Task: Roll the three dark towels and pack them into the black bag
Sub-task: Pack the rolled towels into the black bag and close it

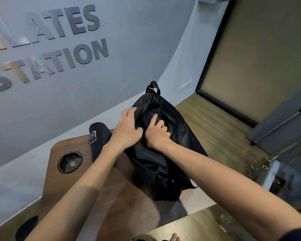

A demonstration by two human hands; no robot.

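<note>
I see my left hand (pixel 127 127) gripping the black bag (pixel 172 153) rim, right hand (pixel 156 134) curled, pressing a dark towel (pixel 150 117) inside, another rolled towel (pixel 98 138) just left on the table (pixel 68 185)

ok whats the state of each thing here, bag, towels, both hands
black bag: open at the top, standing on the wooden table
towel in the bag: partly tucked into the opening
rolled towel: lying on the table left of the bag
left hand: gripping the bag's near left edge
right hand: fingers curled, pressing the towel down into the bag
</note>
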